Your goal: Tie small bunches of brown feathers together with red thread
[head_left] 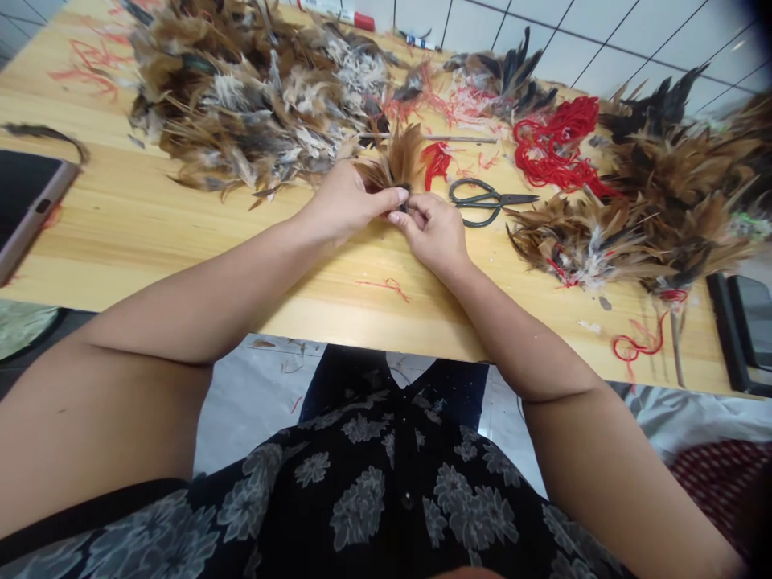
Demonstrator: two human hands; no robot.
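Note:
Between my two hands is a small bunch of brown feathers (403, 157), its tips fanned upward and away from me. My left hand (353, 201) is closed round its lower end, thumb pressed on the base. My right hand (435, 229) pinches at the same base, thumb and fingers together; whether a thread lies in that pinch I cannot make out. Dark-handled scissors (491, 201) lie just right of my right hand, blades pointing right. A tuft of red yarn (435, 163) rests behind the hands, close to a thin stick (446, 139).
A large heap of loose brown and white feathers (259, 104) covers the back left. Red yarn (558, 145) and tied feather bundles (594, 237) lie on the right. A phone (30, 201) is at the left edge, a black-framed object (745, 330) at the right. Thread scraps (389, 284) lie in front.

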